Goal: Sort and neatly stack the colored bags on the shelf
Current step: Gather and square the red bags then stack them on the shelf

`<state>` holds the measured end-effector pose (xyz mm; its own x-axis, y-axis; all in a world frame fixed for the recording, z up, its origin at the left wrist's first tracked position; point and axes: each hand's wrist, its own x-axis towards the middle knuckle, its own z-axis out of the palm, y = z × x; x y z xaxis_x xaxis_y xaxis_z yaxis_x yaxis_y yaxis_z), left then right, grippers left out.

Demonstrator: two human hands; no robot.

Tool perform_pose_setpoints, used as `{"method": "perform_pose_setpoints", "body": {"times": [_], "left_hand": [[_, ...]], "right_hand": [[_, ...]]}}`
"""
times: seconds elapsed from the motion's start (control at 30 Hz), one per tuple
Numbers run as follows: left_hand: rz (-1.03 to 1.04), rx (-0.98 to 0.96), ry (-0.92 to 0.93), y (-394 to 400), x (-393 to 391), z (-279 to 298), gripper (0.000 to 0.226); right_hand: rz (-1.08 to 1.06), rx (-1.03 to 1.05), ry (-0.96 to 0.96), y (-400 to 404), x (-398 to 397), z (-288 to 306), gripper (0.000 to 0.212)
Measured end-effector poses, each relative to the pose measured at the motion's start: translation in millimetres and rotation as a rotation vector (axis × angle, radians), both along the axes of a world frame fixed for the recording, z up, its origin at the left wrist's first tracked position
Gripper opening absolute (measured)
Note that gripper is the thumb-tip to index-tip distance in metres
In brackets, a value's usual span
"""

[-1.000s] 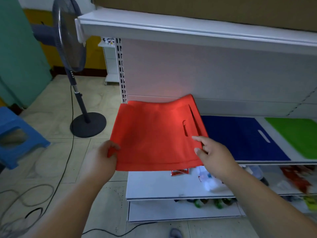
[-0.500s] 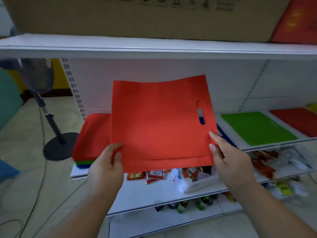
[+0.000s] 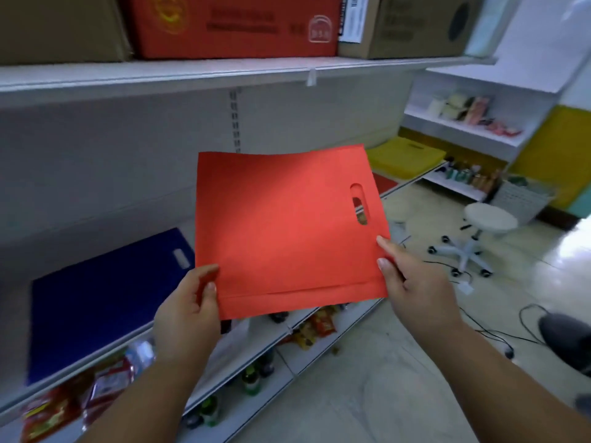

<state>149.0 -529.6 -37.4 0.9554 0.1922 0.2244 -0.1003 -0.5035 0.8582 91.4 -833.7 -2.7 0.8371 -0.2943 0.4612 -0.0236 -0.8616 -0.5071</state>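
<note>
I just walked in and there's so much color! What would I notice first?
A bright red bag held up in the middle, the left hand and right hand pinching its bottom corners. A blue bag lies on the shelf at left, and yellow bags sit farther right.

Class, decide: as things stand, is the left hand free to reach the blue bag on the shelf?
Probably not: the left hand grips the red bag, though the blue bag lies uncovered nearby.
</note>
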Motion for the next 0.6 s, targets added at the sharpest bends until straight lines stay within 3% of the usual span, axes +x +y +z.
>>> {"method": "perform_pose_setpoints", "body": {"times": [0.3, 0.6], "left_hand": [[-0.100, -0.052, 0.044, -125, 134, -26, 0.026], [-0.146, 0.023, 0.079, -236, 244, -6, 0.034]], "right_hand": [[-0.082, 0.037, 0.096, -118, 97, -24, 0.040], [-0.156, 0.102, 0.128, -228, 194, -12, 0.039]]}}
